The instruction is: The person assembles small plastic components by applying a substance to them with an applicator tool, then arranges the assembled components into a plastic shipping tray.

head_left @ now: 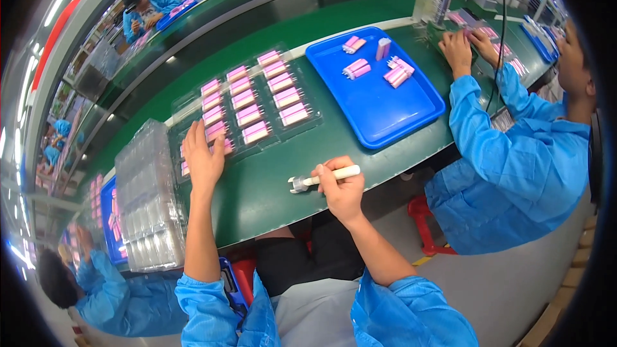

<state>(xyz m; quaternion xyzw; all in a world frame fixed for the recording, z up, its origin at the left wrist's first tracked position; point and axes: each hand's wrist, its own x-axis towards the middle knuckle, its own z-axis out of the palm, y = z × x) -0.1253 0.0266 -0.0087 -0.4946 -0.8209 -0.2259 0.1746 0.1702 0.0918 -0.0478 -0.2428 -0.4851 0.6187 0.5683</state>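
Note:
My left hand (204,157) reaches over the near-left part of a clear plastic tray (268,144). Its fingers are stretched out and rest on or just above the pink-and-white blocks there, partly hiding them. Whether it grips one I cannot make out. Rows of these blocks (248,114), each with thin pins at one end, lie in the tray. In my right hand (344,193) is a white-handled tool (340,173), held like a pen above the green bench (257,209). The tool's head is translucent and looks forked, and it points left toward the tray.
Right of the clear tray, a blue tray (385,119) holds several pink-and-white blocks (357,69). Stacked empty clear trays (148,199) stand at the left. At the right a co-worker (508,154) in blue handles similar blocks; others work at the left and beyond the bench.

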